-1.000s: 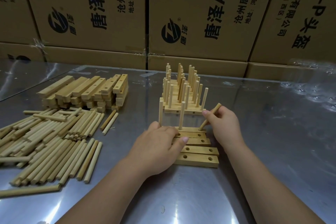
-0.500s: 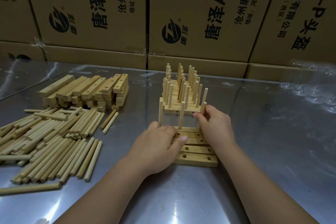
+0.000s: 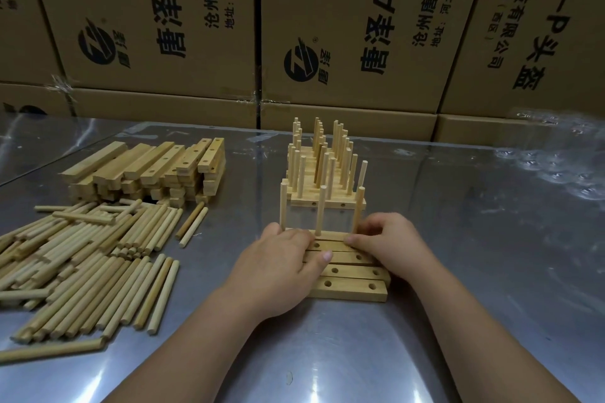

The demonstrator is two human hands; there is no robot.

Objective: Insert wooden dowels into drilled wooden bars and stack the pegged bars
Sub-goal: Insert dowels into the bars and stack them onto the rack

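Observation:
A pegged bar (image 3: pixel 330 235) lies at the far end of a row of several drilled bars (image 3: pixel 350 289) and carries three upright dowels (image 3: pixel 322 209). My left hand (image 3: pixel 281 268) lies over the left ends of the bars, its fingers curled over the pegged bar by the left dowel. My right hand (image 3: pixel 389 245) grips the bar's right end at the foot of the right dowel (image 3: pixel 360 203). Just behind stands the stack of pegged bars (image 3: pixel 322 173).
A heap of loose dowels (image 3: pixel 82 265) covers the metal table (image 3: pixel 491 255) at the left. Behind it sits a pile of drilled bars (image 3: pixel 147 170). Cardboard boxes (image 3: pixel 360 26) wall off the back of the table.
My right hand stood the tilted dowel upright in the bar's right hole, then slid down it to the bar's right end. My left hand stayed on the bars.

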